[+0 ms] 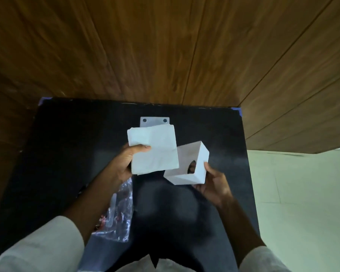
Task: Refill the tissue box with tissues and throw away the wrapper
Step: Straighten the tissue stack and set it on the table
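My left hand [124,163] grips a white stack of tissues [153,148] by its lower left corner and holds it above the black table [71,146]. Just to the right, my right hand [212,183] holds the white tissue box [186,165] tilted, its open bottom facing up and left toward the stack. A fingertip shows through the round hole in the box's far wall. The stack's right edge overlaps the box's open side. The clear plastic wrapper [118,216] with red print lies crumpled on the table under my left forearm.
A flat white plate with two holes [154,121] lies on the table behind the tissues, partly hidden by them. Wood-panelled walls stand behind and to the right of the table. Pale floor tiles [302,203] show beyond the table's right edge.
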